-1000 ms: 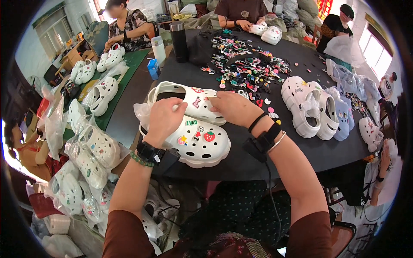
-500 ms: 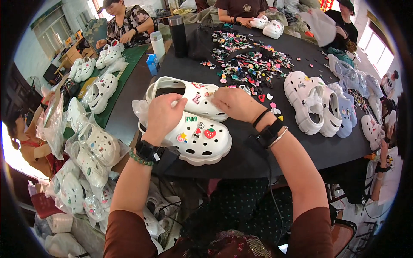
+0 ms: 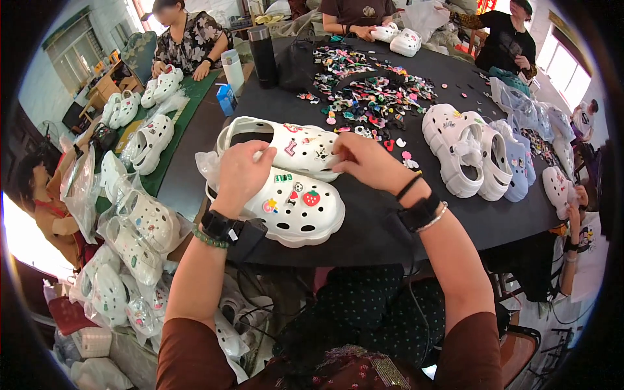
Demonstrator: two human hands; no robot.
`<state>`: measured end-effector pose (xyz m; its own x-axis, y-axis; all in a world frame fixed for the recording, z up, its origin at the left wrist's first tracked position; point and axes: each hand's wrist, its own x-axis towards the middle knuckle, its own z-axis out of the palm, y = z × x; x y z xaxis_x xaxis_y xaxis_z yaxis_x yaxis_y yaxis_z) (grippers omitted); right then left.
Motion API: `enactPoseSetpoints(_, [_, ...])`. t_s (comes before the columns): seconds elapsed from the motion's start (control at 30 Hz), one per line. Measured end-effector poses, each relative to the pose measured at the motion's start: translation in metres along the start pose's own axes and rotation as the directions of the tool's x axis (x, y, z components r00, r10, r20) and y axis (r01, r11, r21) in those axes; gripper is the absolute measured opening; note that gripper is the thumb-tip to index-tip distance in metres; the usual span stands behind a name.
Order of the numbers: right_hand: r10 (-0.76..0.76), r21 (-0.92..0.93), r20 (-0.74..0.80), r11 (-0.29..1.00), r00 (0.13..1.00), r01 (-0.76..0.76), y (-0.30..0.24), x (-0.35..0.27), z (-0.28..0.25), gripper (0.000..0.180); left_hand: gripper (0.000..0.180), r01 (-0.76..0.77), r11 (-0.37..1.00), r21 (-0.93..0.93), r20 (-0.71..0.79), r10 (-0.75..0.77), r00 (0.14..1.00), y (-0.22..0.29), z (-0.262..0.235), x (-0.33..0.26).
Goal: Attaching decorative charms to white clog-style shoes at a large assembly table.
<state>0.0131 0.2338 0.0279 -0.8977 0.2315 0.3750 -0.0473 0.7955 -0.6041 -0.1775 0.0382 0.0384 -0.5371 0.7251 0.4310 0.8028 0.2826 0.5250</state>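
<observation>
Two white clogs lie side by side on the dark table in front of me. The farther clog carries a pink letter charm and a black-and-white charm near its toe. My left hand is closed at this clog's near side, its fingertips on the rim. Beside the toe, my right hand has its fingers curled but apart, with nothing visible between them. The nearer clog bears a strawberry charm, a football charm and several others.
A large heap of colourful charms spreads beyond the clogs. More clogs stand at the right. A black bottle, a white bottle and a blue carton stand far left. Bagged clogs pile up at my left. Co-workers sit around.
My right hand has drawn back from the farther clog's upper toward its toe, uncovering the black-and-white charm. My left hand stays at the rim. A co-worker at far right has moved a plastic bag leftward.
</observation>
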Motion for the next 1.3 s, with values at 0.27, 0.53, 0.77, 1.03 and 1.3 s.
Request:
enactPoseSetpoints(0.27, [0.222, 0.037, -0.202, 0.975, 0.954, -0.22, -0.007, -0.056, -0.037, 0.025, 0.03, 0.027, 1.0, -0.002, 0.005, -0.027, 1.0, 0.004, -0.005, 0.0])
enactPoseSetpoints(0.53, [-0.064, -0.1, 0.141, 0.992, 0.988, 0.078, -0.082, -0.024, 0.017, 0.054, 0.03, 0.036, 0.999, -0.002, 0.013, -0.036, 0.999, 0.001, -0.002, 0.0])
enactPoseSetpoints(0.77, [0.115, -0.078, 0.318, 0.992, 0.941, -0.095, -0.069, 0.006, 0.02, 0.049, 0.03, -0.004, 1.0, -0.001, -0.015, 0.004, 1.0, 0.001, -0.002, -0.001])
enactPoseSetpoints(1.03, [-0.103, -0.255, 0.252, 0.952, 0.962, 0.169, -0.068, -0.009, 0.03, 0.025, 0.027, -0.009, 1.0, 0.011, -0.027, 0.009, 1.0, 0.001, -0.001, -0.002])
enactPoseSetpoints(1.3, [-0.309, -0.35, 0.25, 0.855, 0.917, 0.383, -0.067, -0.007, 0.031, 0.016, 0.027, 0.002, 1.0, -0.003, -0.016, -0.002, 1.0, 0.001, -0.004, -0.002])
